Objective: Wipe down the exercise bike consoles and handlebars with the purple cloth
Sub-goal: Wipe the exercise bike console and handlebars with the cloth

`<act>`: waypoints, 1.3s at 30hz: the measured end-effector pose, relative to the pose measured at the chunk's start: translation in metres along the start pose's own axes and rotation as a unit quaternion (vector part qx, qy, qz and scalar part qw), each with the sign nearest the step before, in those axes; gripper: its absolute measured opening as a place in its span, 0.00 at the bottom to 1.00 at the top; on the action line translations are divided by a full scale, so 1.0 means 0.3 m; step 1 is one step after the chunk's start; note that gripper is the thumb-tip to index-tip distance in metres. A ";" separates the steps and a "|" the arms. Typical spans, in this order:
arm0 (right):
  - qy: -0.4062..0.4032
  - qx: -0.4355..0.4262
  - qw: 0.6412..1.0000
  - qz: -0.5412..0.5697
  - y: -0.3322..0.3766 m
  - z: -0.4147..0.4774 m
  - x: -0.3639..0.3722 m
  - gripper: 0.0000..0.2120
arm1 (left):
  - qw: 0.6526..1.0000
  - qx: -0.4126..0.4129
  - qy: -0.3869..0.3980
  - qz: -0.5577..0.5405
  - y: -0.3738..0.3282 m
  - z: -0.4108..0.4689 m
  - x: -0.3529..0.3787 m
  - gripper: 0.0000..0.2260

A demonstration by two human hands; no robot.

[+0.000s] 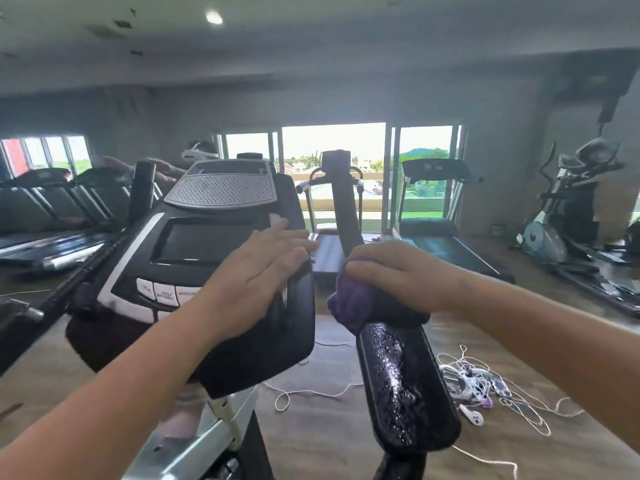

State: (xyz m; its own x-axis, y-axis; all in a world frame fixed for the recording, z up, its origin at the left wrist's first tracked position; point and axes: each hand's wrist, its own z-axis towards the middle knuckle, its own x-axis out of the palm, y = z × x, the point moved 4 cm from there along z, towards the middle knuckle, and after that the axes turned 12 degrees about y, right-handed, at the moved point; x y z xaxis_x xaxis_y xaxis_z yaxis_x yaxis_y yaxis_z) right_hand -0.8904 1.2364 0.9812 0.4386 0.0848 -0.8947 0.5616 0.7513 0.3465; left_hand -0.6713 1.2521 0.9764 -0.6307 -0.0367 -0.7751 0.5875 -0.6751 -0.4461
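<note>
Gripping the cloth (349, 299) around the handlebar (405, 382), the right hand (398, 275) is closed over the purple wad at the bar's middle, fingers wrapped round. Below the grip, the bar's padded surface shows wet beads and streaks — judged to be cleaning fluid not yet taken up. The left hand (263, 271) lies flat and open on the right edge of the console (194, 244), holding nothing, apparently steadying the unit. Risks noted: the cloth is bunched, not spread, so a pass may skip the far side of the bar; the wet padding could let the grip slip; fluid could run down toward the post. The left palm rests near the console buttons (159, 292) — pressure there could trigger a key. Loose cables (485, 382) on the floor just beside the bike present a trip hazard.
</note>
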 end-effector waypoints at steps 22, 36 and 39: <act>0.112 -0.026 0.958 -0.264 0.136 -0.221 0.085 0.28 | 0.995 -0.078 -0.065 -0.005 -0.094 -0.117 0.133 0.18; 0.129 0.001 0.938 -0.323 0.234 -0.298 0.140 0.30 | 0.997 -0.046 -0.062 -0.005 -0.066 -0.117 0.134 0.17; 0.132 0.078 0.925 -0.349 0.242 -0.242 0.169 0.40 | 0.998 -0.030 -0.049 0.003 -0.052 -0.115 0.131 0.18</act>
State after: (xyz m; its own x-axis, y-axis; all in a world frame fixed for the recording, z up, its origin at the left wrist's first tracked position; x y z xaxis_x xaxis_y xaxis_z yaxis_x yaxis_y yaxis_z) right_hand -0.8782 1.3428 0.9405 -0.2437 -0.2127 -0.9462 0.7471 0.5810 -0.3230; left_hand -0.6880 1.2866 0.9375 -0.6716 -0.1155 -0.7319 0.6195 -0.6295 -0.4691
